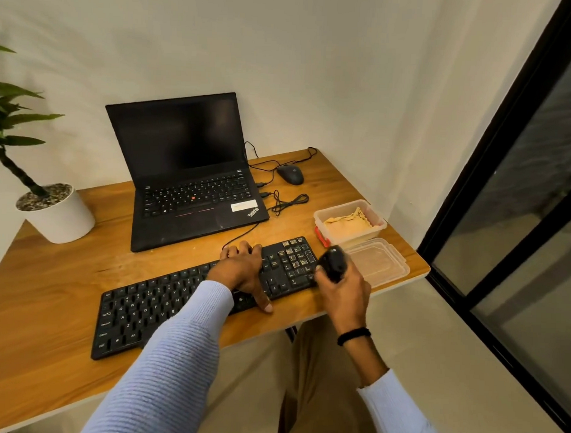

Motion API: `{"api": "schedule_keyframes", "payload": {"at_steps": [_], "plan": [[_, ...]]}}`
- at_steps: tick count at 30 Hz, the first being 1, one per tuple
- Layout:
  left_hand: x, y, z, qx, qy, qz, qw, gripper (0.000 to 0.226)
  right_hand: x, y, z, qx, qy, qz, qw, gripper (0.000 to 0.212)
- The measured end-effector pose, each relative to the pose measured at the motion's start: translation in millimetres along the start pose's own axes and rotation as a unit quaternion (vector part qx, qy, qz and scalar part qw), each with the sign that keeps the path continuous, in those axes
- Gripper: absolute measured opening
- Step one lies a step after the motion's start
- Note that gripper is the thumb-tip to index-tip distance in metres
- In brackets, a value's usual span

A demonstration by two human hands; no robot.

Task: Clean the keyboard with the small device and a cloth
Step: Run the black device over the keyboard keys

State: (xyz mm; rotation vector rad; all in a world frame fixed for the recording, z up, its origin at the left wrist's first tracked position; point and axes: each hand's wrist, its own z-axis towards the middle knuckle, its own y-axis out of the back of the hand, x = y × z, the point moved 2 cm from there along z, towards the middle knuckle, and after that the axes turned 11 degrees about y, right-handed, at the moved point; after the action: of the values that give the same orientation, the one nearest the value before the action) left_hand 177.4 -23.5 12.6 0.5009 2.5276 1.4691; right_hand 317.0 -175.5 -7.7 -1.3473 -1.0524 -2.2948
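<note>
**Wooden desk, keyboard held steady, device in the right hand**

Pale wall (315,71) backs a wooden desk (64,289), with a dark-framed glass door (521,192) down the right side of the frame.

The black keyboard (138,311) lies slantwise across the lower middle of the frame, near the desk's front edge. The left hand (240,273), in a light blue sleeve, lies across the keyboard's right half. Its fingers bend over the far edge and its thumb reaches the near edge, so it clasps the board across its width.

The right hand (343,293) is curled round the small device (332,263), a black, slightly blurred object held just at the keyboard's right end beside the number pad. Whether it touches the keys cannot be told. A dark band (353,336) circles that wrist.

The cloth (347,223), tan and crumpled, sits inside a clear plastic box (379,219) right of centre. The box's lid (383,262) lies on the desk just below it in the frame, near the desk's corner.

Above the keyboard stands an open laptop (185,167), its screen dark. To its right are a black mouse (290,174) and a coiled cable (289,203). At the left edge, a green plant grows from a white pot (60,218).
</note>
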Motion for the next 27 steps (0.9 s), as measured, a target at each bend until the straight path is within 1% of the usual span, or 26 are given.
{"api": "schedule_keyframes", "payload": {"at_steps": [2,3,4,5,6,7,9,10,11,13,14,16,17,18,20,21,22,23,24,25,27], "plan": [[1.2,-0.2,1.0,0.0,0.001,-0.01,1.0,0.143,5.1,-11.3,-3.3,0.117,0.037,-0.018,0.992,0.044],[0.8,-0.8,1.4,0.0,-0.001,-0.01,1.0,0.143,4.6,-14.3,-4.6,0.13,0.037,-0.017,0.991,0.039],[0.7,-1.6,1.4,0.0,-0.002,-0.006,1.0,0.143,4.1,-13.5,-4.3,0.101,0.019,-0.011,0.995,0.034],[1.1,-2.6,1.4,-0.001,-0.001,-0.007,1.0,0.144,3.7,-10.2,-3.8,0.043,0.0,-0.005,0.999,0.032],[1.6,-3.1,1.6,0.0,0.002,-0.011,1.0,0.144,2.8,-7.6,-2.8,0.0,-0.009,-0.003,1.0,0.034],[2.9,-3.4,1.4,0.0,0.004,-0.016,1.0,0.144,4.9,-8.2,-3.2,0.006,0.002,-0.008,1.0,0.038],[3.6,-2.3,0.9,-0.003,0.0,-0.014,1.0,0.143,8.8,-16.1,-5.7,0.11,0.038,-0.033,0.993,0.044],[2.4,-1.9,1.0,-0.001,-0.001,-0.01,1.0,0.143,6.8,-17.9,-4.3,0.132,0.035,-0.036,0.99,0.043],[1.3,-1.6,1.3,0.002,0.0,-0.006,1.0,0.144,5.1,-15.5,-0.8,0.11,0.02,-0.033,0.993,0.039],[1.5,-2.1,2.5,0.008,0.008,-0.009,1.0,0.145,5.4,-8.3,6.8,0.04,-0.003,-0.044,0.998,0.037],[1.7,-2.2,3.0,0.009,0.011,-0.014,1.0,0.145,7.5,-8.4,8.8,0.056,0.007,-0.052,0.997,0.038],[2.6,-1.6,3.0,0.011,0.013,-0.016,1.0,0.145,14.2,-14.6,8.5,0.145,0.039,-0.064,0.986,0.039],[1.4,-1.2,2.6,0.011,0.011,-0.013,1.0,0.145,14.4,-15.3,8.8,0.156,0.034,-0.06,0.985,0.035],[0.2,-0.7,1.7,0.012,0.01,-0.009,1.0,0.144,12.7,-14.0,11.7,0.132,0.011,-0.051,0.99,0.032],[0.2,-0.7,0.7,0.012,0.015,-0.011,1.0,0.144,8.3,-9.5,17.0,0.051,-0.012,-0.055,0.997,0.037],[0.9,-0.7,0.1,0.01,0.016,-0.015,1.0,0.144,9.3,-9.8,17.1,0.061,0.002,-0.066,0.996,0.04],[1.7,-0.7,-0.2,0.008,0.016,-0.017,1.0,0.144,11.8,-12.5,15.1,0.097,0.019,-0.075,0.992,0.041],[2.2,-0.6,-0.2,0.008,0.014,-0.019,1.0,0.144,13.8,-15.3,13.0,0.133,0.037,-0.08,0.987,0.039],[1.6,-0.5,-0.6,0.008,0.012,-0.018,1.0,0.144,15.5,-15.1,11.6,0.143,0.039,-0.077,0.986,0.035],[0.8,-0.1,-0.9,0.009,0.011,-0.015,1.0,0.144,14.5,-12.7,12.9,0.125,0.026,-0.07,0.989,0.03],[0.6,0.6,-2.1,0.009,0.012,-0.017,1.0,0.143,11.3,-6.6,15.0,0.05,0.0,-0.071,0.996,0.032]]}}
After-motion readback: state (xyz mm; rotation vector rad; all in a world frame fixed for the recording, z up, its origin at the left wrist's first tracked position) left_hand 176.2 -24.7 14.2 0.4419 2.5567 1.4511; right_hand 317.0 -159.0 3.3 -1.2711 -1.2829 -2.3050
